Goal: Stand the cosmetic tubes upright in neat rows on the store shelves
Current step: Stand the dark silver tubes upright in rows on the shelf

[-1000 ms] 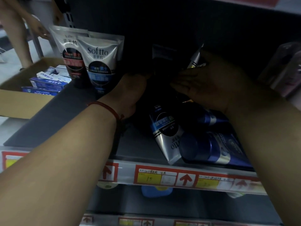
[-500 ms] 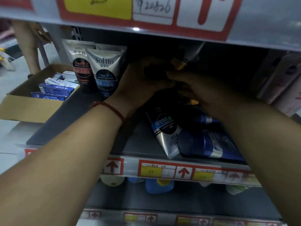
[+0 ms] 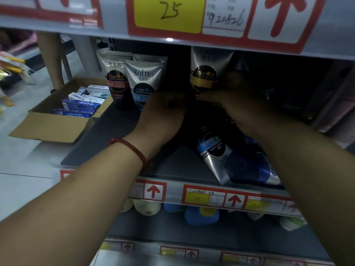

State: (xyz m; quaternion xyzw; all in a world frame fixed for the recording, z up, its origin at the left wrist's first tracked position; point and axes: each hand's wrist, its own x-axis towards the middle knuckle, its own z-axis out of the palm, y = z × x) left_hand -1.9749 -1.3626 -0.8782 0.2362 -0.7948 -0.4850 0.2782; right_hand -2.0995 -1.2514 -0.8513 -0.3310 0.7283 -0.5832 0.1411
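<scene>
Left-back corner of shelf [image 3: 103, 144]: upright tubes [image 3: 143, 81] done. Right hand [image 3: 236, 98] grips gold-label tube [image 3: 205, 73], upright mid-back. Left hand [image 3: 163, 114] at its base, grip too dark to tell. Lying tubes [image 3: 217, 156] by front edge remain.

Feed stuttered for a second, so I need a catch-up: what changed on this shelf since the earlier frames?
A gold-label tube, glimpsed tilted behind the hands earlier, now stands upright at the back. The left hand and right hand have closed in at its lower end, the grip too dark to judge. Unchanged: the upright Softto tubes, the lying blue tubes, the cardboard box.
</scene>
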